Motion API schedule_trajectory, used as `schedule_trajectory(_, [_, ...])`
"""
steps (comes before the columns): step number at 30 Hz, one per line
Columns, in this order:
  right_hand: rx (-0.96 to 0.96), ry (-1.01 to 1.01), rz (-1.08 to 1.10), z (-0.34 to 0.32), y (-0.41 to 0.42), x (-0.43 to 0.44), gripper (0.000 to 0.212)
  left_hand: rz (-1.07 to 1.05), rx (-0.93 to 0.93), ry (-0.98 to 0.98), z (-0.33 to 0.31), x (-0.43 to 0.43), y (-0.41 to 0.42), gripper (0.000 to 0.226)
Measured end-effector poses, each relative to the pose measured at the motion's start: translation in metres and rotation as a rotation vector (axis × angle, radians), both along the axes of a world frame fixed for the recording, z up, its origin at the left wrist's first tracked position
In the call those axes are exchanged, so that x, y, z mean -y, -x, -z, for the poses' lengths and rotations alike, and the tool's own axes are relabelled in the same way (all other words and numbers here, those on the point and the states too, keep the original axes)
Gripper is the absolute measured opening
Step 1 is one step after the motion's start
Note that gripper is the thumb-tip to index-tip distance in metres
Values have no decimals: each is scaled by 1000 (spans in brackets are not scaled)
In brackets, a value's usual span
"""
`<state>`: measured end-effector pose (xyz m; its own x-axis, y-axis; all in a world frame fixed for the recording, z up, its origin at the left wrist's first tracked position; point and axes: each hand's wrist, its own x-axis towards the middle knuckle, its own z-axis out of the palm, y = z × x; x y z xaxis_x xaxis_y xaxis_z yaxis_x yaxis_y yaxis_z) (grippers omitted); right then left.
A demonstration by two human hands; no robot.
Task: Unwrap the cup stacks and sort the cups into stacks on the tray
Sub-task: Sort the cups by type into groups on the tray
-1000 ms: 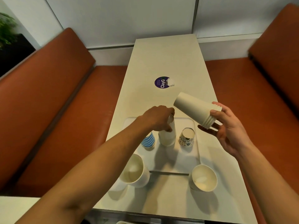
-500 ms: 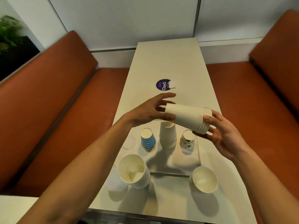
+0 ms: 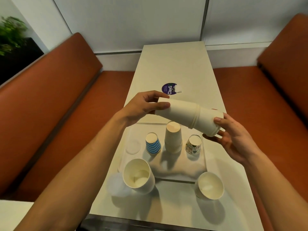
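The pale worktop point(image 3: 173, 67) is carrying a clear tray point(image 3: 176, 170). Above the tray's far edge, a held stack of white cups point(image 3: 183, 112) is lying nearly level between both hands. The left hand point(image 3: 141, 107) is wrapping its grip round the narrow base end. The right hand point(image 3: 233, 139) is pinching the rim end, thumb on top and fingers beneath. A seam is showing partway along, so a cup seems to be sliding off. Pulling straight along the stack with a slight twist should be freeing it uncrushed. It likely belongs upturned on the white stack point(image 3: 173, 137), which is standing between the blue striped cup point(image 3: 152, 144) and the patterned cup point(image 3: 193, 145).
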<state>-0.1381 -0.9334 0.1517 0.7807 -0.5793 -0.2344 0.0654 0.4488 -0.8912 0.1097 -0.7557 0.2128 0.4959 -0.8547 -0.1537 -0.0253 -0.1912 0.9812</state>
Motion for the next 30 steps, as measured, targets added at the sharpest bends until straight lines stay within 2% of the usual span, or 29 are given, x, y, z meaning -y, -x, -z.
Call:
schedule_trajectory(3, [-17,4,81,0,2,5,48,-74,25,27,-11,-3,-11,27])
schedule_trajectory(5, [-33,-1,149,3,6,10,35,-116,75,13,-17,-8,-22,29])
schedule_trajectory(9, [-56,-47,248,8,13,18,26,-116,307,-162,-21,-9,-27,30])
schedule_trajectory(12, [-59,-53,248,9,13,18,29,-21,575,-331,-18,3,-13,37])
schedule_trajectory(18, [-68,-57,210,8,9,11,37,214,859,-507,11,36,21,51])
schedule_trajectory(21, [-71,-57,193,5,9,8,34,286,920,-567,28,48,29,54])
schedule_trajectory(25, [-63,-48,189,3,10,6,56,334,990,-622,41,57,34,56])
schedule_trajectory(30, [-47,-48,181,3,12,5,64,367,1015,-659,53,62,41,58])
